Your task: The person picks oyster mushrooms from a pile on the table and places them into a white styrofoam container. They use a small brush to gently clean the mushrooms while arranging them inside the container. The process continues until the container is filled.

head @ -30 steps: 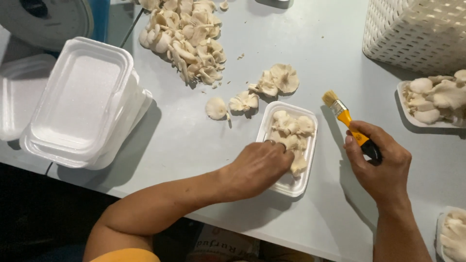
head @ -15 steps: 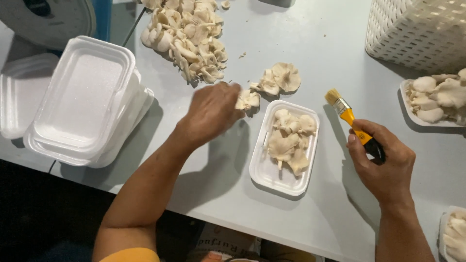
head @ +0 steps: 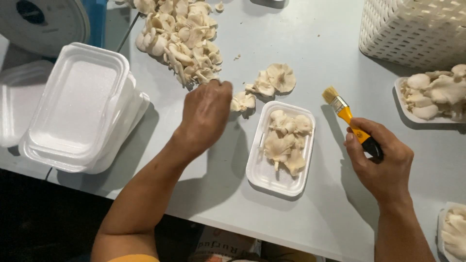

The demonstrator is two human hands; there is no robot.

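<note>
Head camera, looking down on a pale grey table (head: 301,39) where we work with both bare hands. Our left hand (head: 206,114) stretches forward from the near edge, palm down, fingers curled toward the table and reaching the near edge of a big heap of oyster mushrooms (head: 179,36). We cannot tell whether the fingers have closed on anything; their tips are hidden under the hand. Just to the right of this hand lies one small loose mushroom (head: 242,102), and a little beyond it a small cluster of mushrooms (head: 272,80), cream-coloured with frilled fan-shaped caps.

Our right hand (head: 381,162) rests near the right side of the table, fingers wrapped around the black handle of a small paintbrush (head: 347,114) with a yellow collar and pale bristles pointing away from us.

Between the two hands sits a white foam tray (head: 264,177), rectangular, its upper half filled with several pale mushrooms. A stack of empty foam trays (head: 73,106) stands to the left. A white woven basket (head: 412,26) stands at the far right, with another filled tray (head: 432,94) below it.
</note>
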